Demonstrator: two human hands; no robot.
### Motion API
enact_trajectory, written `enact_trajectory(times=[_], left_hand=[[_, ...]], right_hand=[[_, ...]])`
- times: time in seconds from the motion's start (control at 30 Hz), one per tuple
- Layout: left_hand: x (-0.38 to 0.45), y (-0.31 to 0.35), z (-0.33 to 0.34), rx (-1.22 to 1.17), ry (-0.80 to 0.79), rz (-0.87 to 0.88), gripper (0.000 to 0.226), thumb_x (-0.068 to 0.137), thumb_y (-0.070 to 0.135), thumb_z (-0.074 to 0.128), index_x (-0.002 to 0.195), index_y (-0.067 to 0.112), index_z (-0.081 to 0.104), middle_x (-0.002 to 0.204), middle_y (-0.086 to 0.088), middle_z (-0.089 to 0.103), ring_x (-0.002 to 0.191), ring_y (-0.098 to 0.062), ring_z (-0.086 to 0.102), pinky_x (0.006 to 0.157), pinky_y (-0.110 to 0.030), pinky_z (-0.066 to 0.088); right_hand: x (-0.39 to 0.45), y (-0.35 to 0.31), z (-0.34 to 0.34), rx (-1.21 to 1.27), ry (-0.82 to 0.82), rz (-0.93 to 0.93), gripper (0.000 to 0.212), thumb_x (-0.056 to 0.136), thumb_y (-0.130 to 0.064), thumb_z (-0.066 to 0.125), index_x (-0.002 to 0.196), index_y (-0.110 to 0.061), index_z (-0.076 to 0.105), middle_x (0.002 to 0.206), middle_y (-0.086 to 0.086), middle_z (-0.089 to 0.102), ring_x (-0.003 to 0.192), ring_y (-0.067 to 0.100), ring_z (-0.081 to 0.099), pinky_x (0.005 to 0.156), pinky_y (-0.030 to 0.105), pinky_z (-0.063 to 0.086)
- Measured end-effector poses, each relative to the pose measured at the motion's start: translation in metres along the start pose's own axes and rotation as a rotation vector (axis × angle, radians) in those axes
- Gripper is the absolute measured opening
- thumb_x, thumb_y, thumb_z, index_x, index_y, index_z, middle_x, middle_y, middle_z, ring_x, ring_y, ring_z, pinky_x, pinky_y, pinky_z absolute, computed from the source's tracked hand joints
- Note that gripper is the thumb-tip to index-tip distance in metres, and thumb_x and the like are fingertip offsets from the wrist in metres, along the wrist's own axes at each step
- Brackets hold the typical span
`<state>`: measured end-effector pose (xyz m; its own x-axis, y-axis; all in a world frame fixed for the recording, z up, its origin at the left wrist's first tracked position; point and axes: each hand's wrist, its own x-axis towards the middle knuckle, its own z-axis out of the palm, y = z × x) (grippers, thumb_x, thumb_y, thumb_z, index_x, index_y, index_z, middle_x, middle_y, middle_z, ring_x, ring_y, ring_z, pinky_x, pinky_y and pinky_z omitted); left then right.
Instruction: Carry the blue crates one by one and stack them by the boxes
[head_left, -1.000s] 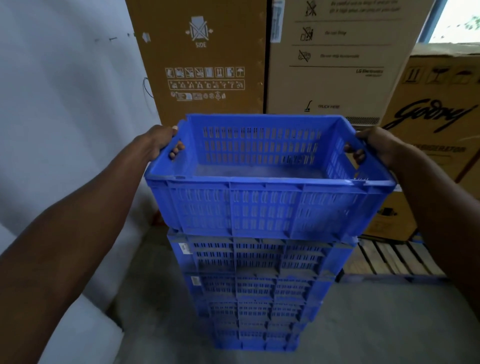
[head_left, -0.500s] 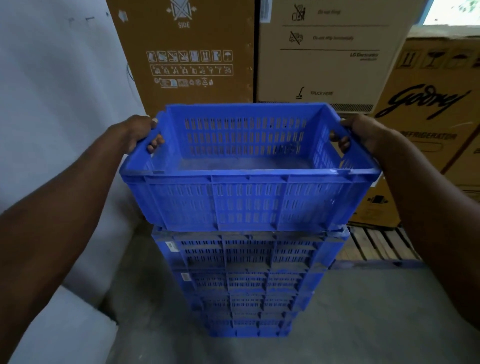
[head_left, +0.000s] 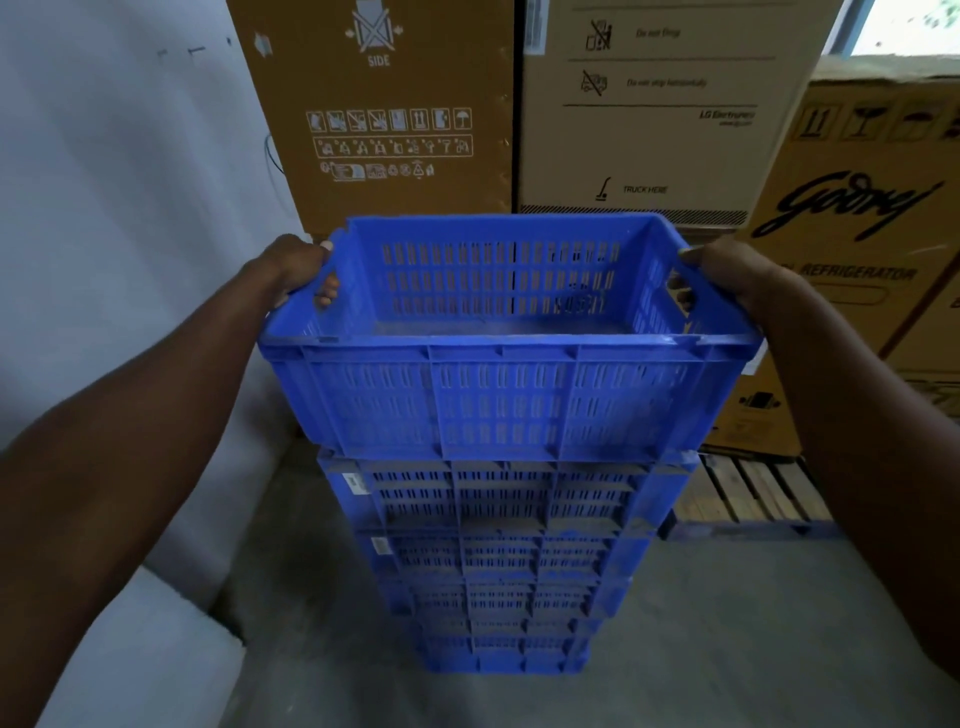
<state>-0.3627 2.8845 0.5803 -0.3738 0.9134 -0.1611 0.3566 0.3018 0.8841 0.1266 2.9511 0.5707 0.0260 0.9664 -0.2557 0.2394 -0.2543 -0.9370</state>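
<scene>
Head view: both hands held the top blue crate (head_left: 498, 395) by its end handles, the left hand (head_left: 291, 270) and the right hand (head_left: 737, 270) each with fingers curled through a slot. It sat level atop the crate stack (head_left: 493, 561), before cardboard boxes (head_left: 649, 104).

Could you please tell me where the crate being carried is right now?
Centre of the head view: the top crate sits at the top of the blue stack, before the cardboard boxes.

Pale wall (head_left: 104, 208) left of wooden pallet (head_left: 748, 493); grey concrete floor (head_left: 727, 623) before pallet; bright window (head_left: 914, 26) above it.
</scene>
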Motion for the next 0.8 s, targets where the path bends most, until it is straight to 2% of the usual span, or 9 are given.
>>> enact_trajectory(times=[0.07,0.13,0.17,0.23,0.3,0.37,0.47,0.63,0.8], left_hand=[[-0.004,-0.002,-0.001,0.088,-0.026,0.017,0.041,0.104,0.032,0.046,0.110,-0.007,0.059,0.087,-0.019,0.058,0.069,-0.030,0.058,0.057,-0.036,0.051],[-0.011,-0.003,-0.002,0.279,-0.024,0.051,0.039,0.103,0.033,0.047,0.082,0.006,0.068,0.101,-0.024,0.061,0.091,-0.038,0.064,0.076,-0.044,0.054],[-0.018,-0.003,-0.002,0.392,-0.009,0.069,0.039,0.102,0.033,0.047,0.081,0.011,0.070,0.111,-0.024,0.061,0.100,-0.040,0.062,0.083,-0.045,0.052],[-0.033,-0.004,-0.002,0.563,0.040,0.085,0.038,0.102,0.035,0.045,0.120,0.007,0.063,0.133,-0.024,0.055,0.114,-0.041,0.056,0.091,-0.044,0.045],[-0.047,-0.006,0.000,0.627,0.089,0.080,0.053,0.103,0.035,0.042,0.146,0.003,0.040,0.149,-0.021,0.043,0.128,-0.039,0.048,0.100,-0.042,0.039],[-0.060,-0.011,0.003,0.627,0.119,0.091,0.055,0.103,0.033,0.041,0.149,0.005,0.033,0.151,-0.021,0.039,0.131,-0.038,0.045,0.102,-0.041,0.037],[-0.068,-0.025,0.003,0.562,0.185,0.138,0.049,0.103,0.022,0.040,0.149,0.006,0.035,0.152,-0.019,0.039,0.133,-0.037,0.043,0.104,-0.039,0.036],[-0.065,-0.040,0.000,0.426,0.267,0.205,0.051,0.102,0.021,0.042,0.152,0.016,0.036,0.156,-0.012,0.038,0.137,-0.034,0.041,0.107,-0.037,0.035],[-0.070,-0.038,0.000,0.419,0.250,0.231,0.050,0.100,0.021,0.044,0.149,0.013,0.043,0.152,-0.013,0.043,0.133,-0.036,0.046,0.108,-0.038,0.038]], right_hand=[[-0.010,0.001,-0.001,-0.101,0.015,-0.037,0.038,0.105,-0.026,0.044,0.130,0.002,0.051,0.086,0.008,0.054,0.067,0.021,0.053,0.064,0.040,0.050],[-0.024,0.004,-0.002,-0.258,0.018,-0.057,0.031,0.104,-0.021,0.046,0.129,-0.003,0.053,0.092,0.010,0.057,0.073,0.026,0.057,0.070,0.043,0.053],[-0.031,0.005,-0.002,-0.345,0.022,-0.055,0.028,0.104,-0.020,0.048,0.127,-0.006,0.054,0.098,0.013,0.061,0.080,0.029,0.060,0.076,0.046,0.055],[-0.041,0.009,-0.002,-0.489,0.056,-0.055,0.027,0.102,-0.018,0.049,0.128,-0.011,0.053,0.112,0.016,0.063,0.097,0.035,0.063,0.089,0.051,0.054],[-0.048,0.015,-0.002,-0.583,0.093,-0.082,0.031,0.101,-0.015,0.049,0.132,-0.013,0.049,0.119,0.016,0.059,0.104,0.036,0.059,0.089,0.048,0.052],[-0.053,0.019,0.001,-0.616,0.127,-0.128,0.035,0.099,-0.009,0.046,0.133,-0.012,0.048,0.120,0.017,0.056,0.104,0.036,0.056,0.086,0.046,0.049],[-0.059,0.024,0.005,-0.554,0.177,-0.168,0.038,0.096,-0.007,0.042,0.133,-0.013,0.049,0.118,0.015,0.056,0.101,0.033,0.056,0.082,0.046,0.049],[-0.070,0.029,0.009,-0.429,0.256,-0.197,0.051,0.093,-0.009,0.045,0.142,-0.023,0.043,0.123,0.009,0.054,0.105,0.031,0.060,0.089,0.054,0.055],[-0.085,0.026,0.014,-0.418,0.298,-0.217,0.053,0.094,-0.007,0.042,0.146,-0.019,0.045,0.129,0.010,0.056,0.104,0.027,0.059,0.087,0.043,0.055]])
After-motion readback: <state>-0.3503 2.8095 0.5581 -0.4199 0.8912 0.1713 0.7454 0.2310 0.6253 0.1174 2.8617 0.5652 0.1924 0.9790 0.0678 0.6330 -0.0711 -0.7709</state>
